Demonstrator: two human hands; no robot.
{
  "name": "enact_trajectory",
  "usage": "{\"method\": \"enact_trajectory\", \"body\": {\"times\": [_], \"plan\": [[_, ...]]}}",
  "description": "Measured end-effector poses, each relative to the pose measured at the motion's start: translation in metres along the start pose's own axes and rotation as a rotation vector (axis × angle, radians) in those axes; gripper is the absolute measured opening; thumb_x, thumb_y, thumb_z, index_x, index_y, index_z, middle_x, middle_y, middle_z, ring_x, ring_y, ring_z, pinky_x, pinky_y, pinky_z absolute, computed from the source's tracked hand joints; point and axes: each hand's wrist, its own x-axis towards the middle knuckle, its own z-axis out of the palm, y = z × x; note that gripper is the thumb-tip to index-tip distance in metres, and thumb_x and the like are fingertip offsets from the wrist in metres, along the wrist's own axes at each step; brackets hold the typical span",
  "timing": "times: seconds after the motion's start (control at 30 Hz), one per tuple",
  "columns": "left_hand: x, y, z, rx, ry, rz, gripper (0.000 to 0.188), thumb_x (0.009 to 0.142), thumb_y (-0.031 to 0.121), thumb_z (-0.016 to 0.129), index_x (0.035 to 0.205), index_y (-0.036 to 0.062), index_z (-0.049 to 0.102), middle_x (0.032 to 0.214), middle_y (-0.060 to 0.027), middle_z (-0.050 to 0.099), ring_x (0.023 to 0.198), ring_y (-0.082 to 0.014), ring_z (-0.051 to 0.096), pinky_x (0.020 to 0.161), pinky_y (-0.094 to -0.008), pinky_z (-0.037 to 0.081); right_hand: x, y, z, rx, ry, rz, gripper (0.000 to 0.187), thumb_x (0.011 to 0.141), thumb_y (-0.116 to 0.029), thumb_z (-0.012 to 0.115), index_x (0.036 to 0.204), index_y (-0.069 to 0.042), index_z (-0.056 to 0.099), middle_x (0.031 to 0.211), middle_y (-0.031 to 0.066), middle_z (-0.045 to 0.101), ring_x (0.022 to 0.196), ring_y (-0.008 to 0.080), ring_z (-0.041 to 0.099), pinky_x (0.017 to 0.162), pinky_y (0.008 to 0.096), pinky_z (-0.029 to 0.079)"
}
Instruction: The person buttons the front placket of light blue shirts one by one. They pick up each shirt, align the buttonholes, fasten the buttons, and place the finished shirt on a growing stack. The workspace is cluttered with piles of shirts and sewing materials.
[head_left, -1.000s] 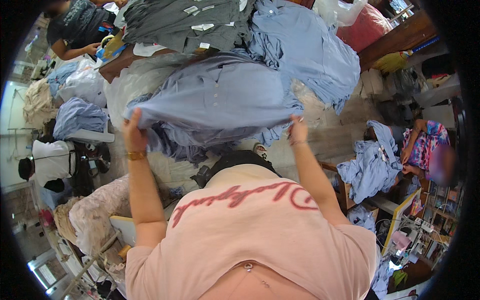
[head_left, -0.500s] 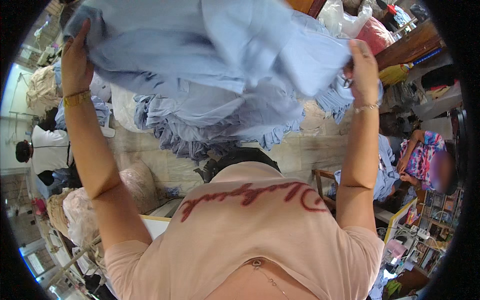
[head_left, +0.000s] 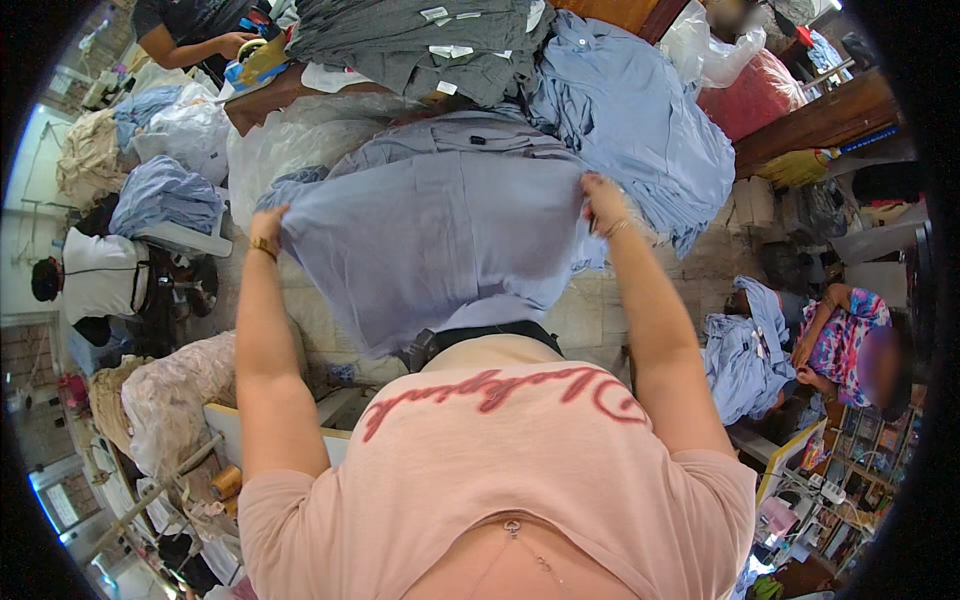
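From afar I have left hand point(head_left: 265, 225) at ten and right hand point(head_left: 604, 203) at two, fingers pinched tight on the shirt point(head_left: 430, 240) at twelve o'clock, which could slip if I pull unevenly.

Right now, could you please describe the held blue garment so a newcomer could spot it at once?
From the dark grey garment stack at top centre, look down toward the pink shirt. There, the blue garment is stretched between left hand and right hand, unlike the upper-right blue pile.
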Motion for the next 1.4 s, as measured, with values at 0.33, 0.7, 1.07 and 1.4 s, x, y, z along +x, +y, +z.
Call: {"method": "enact_trajectory", "body": {"times": [0.33, 0.7, 1.07, 1.4], "plan": [[0.014, -0.057, -0.030, 0.054, 0.321, 0.320, 0.031, 0.074, 0.031, 0.065, 0.085, 0.0023, 0.066, 0.079, -0.0064, 0.064, 0.072, -0.0148, 0.057, 0.067, -0.0279, 0.043, -0.037, 0.042, 0.041, 0.479, 0.406, 0.533, 0.022, 0.082, -0.028, 0.052, 0.077, -0.008, 0.048, 0.055, 0.0029, 0.038, 0.035, 0.0140, 0.033, 0.033, 0.0269, 0.027], [-0.057, 0.007, -0.052, -0.894, 0.066, 0.432, 0.023, 0.085, 0.024, 0.054, 0.094, 0.0031, 0.057, 0.085, -0.0047, 0.060, 0.074, -0.0168, 0.057, 0.068, -0.0311, 0.047, -0.087, 0.007, 0.016, 0.523, -0.107, 0.488, 0.023, 0.080, -0.029, 0.061, 0.073, -0.012, 0.047, 0.054, -0.0017, 0.039, 0.035, 0.0088, 0.027, 0.034, 0.0241, 0.022], [-0.184, 0.133, -0.110, -0.859, 0.089, 0.773, 0.023, 0.085, 0.021, 0.054, 0.100, 0.0034, 0.055, 0.098, -0.0075, 0.058, 0.086, -0.0142, 0.055, 0.073, -0.0278, 0.044, -0.140, -0.175, -0.085, 0.616, 0.084, -0.181, 0.018, 0.078, -0.017, 0.064, 0.072, -0.011, 0.047, 0.054, -0.0061, 0.040, 0.039, 0.0040, 0.029, 0.040, 0.0192, 0.026], [-0.195, 0.151, -0.129, -0.897, 0.247, 0.905, 0.019, 0.086, 0.021, 0.054, 0.097, 0.0055, 0.055, 0.093, -0.0055, 0.057, 0.088, -0.0122, 0.052, 0.078, -0.0250, 0.041, -0.192, -0.238, -0.132, 0.485, 0.200, -0.425, 0.026, 0.085, -0.031, 0.055, 0.087, -0.005, 0.054, 0.064, -0.0044, 0.050, 0.039, 0.0018, 0.030, 0.038, 0.0161, 0.024]]}}
